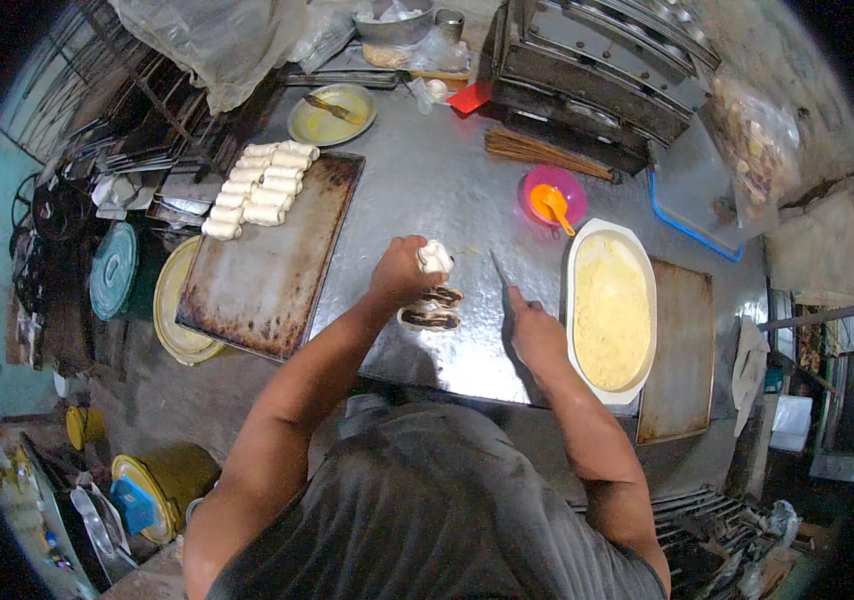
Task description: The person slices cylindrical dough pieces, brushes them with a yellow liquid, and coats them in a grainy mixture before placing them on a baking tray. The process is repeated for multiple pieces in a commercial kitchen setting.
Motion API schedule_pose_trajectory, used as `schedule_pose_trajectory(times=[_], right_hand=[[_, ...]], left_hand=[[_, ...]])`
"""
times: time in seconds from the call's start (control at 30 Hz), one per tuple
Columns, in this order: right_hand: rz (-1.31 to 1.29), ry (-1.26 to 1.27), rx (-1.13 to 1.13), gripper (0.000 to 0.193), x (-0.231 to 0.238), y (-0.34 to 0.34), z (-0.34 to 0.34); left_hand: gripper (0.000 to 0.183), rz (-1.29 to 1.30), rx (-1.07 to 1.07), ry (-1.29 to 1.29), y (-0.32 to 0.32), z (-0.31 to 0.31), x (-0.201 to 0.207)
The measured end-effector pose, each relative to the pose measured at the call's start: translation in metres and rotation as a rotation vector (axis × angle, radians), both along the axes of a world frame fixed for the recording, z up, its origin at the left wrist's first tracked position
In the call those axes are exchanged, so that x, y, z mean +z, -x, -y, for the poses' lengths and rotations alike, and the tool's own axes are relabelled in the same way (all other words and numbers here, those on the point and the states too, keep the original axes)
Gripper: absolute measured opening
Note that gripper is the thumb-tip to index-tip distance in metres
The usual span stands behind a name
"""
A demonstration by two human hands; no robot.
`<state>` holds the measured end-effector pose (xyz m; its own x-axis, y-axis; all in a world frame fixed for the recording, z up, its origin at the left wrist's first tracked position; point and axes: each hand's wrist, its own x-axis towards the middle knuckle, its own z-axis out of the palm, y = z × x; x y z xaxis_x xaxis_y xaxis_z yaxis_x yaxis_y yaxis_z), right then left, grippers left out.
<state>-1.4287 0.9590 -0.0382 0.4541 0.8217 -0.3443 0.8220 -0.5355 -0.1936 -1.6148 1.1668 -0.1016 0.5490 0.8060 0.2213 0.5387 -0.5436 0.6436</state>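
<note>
My left hand (pixel 402 270) is closed round a white dough roll (pixel 434 256) over the middle of the metal worktable. Just nearer to me, cut dough pieces (pixel 429 319) lie on the table with a dark filling showing. To the right, my right hand (pixel 537 335) grips a knife (pixel 500 268), its blade pointing away from me and apart from the dough. Several pale dough rolls (pixel 265 196) sit in rows at the far left part of a browned baking tray (pixel 272 285). Beside my right hand stands a white oval dish (pixel 651 330) of yellow powder.
A pink bowl (pixel 575 185) with an orange scoop stands beyond the oval dish. At the far left is a round pan (pixel 369 105) with a brush. A bundle of thin sticks (pixel 547 155) lies before a dark metal oven-like unit (pixel 587 85). Another tray (pixel 682 350) is at right.
</note>
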Motion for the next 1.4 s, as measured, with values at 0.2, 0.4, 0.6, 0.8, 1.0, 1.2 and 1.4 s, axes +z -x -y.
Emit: schedule_pose_trajectory(times=[0.2,0.4,0.6,0.8,1.0,1.2,1.4], right_hand=[[0.114,-0.564,0.09,0.026,-0.021,0.027,-0.049],[-0.293,-0.6,0.05,0.025,-0.029,0.035,-0.122],[-0.195,-0.76,0.112,0.025,-0.039,0.032,-0.129],[-0.465,-0.503,-0.129,0.019,-0.066,0.0,-0.12],[-0.242,-0.511,-0.067,0.027,-0.063,0.009,-0.106],[-0.282,-0.577,0.138,0.029,-0.062,0.007,-0.099],[-0.299,-0.492,0.07,0.025,-0.061,0.012,-0.099]], left_hand=[[0.048,-0.007,-0.017,0.489,-0.002,-0.034,-0.005],[0.038,0.217,0.003,0.913,-0.009,-0.056,0.007],[0.029,0.374,0.013,1.229,-0.009,-0.056,0.014],[0.033,-0.093,-0.221,0.819,0.018,-0.073,-0.015],[0.033,-0.09,-0.309,0.445,0.028,-0.07,-0.032],[0.033,-0.183,-0.477,0.277,0.012,-0.057,-0.003],[0.04,-0.085,-0.46,0.453,0.027,-0.072,-0.036]])
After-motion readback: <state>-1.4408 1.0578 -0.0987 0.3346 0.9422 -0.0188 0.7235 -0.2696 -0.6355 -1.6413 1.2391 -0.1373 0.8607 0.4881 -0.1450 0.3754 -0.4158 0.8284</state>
